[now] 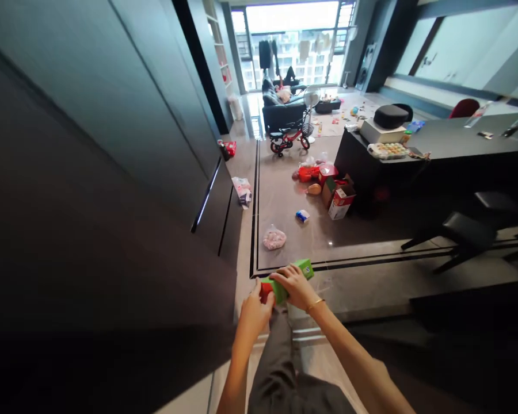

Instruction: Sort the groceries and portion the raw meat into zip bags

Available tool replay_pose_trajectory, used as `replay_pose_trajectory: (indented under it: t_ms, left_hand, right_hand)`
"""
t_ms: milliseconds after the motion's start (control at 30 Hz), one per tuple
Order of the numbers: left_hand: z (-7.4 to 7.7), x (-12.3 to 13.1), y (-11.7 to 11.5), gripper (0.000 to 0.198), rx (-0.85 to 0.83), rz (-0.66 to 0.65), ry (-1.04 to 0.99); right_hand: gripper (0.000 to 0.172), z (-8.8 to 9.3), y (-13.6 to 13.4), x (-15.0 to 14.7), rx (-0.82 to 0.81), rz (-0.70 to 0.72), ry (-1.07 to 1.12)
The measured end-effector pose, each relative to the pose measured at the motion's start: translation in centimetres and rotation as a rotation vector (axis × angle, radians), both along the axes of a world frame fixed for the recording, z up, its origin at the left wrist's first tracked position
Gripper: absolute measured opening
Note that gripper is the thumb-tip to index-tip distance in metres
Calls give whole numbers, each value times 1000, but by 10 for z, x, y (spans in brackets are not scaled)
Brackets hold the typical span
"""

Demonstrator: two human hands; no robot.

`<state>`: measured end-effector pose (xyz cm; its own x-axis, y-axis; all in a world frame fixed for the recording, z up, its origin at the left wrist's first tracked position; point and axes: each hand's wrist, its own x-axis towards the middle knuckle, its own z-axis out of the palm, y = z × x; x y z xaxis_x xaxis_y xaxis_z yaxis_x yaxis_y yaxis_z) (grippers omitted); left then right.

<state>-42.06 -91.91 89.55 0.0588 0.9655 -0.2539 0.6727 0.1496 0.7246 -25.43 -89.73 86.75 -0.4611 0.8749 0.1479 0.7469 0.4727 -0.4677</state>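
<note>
In the lower middle of the head view, both hands grip a small green box [304,267] with a red part at its left end. My left hand [255,310] is closed on that red end, thumb on one side and fingers on the other. Across the top of the box lies my right hand [297,288], its fingers wrapped over the middle, with a thin bracelet at the wrist. The box is held in the air in front of my legs. Parts of it are hidden under the fingers, and I cannot make out the print on it.
A clear bag of pinkish items [274,237] and a blue-white packet [303,216] lie on the floor ahead. Beyond are cartons [341,198], red bags [308,173] and a child's bicycle [289,141]. Dark cabinets [155,201] line the left; a counter [457,141] and stools [468,230] stand right.
</note>
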Motion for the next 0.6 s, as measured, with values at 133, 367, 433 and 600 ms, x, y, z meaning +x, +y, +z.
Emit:
replay_pose_trajectory:
  t_ms: [133, 367, 433, 600]
  left_hand:
    - [-20, 31, 130, 52, 33, -3, 96]
    - [-37, 134, 383, 53, 185, -87, -436]
    - [-29, 172, 447, 58, 266, -187, -407]
    - [-9, 264, 589, 37, 563, -525, -65]
  right_hand:
    - [52, -20, 142, 30, 29, 56, -46]
    - [59, -54, 337, 170, -89, -212, 309]
    - [60, -45, 371, 212, -100, -337, 420]
    - [62, -8, 469, 298, -84, -563, 426]
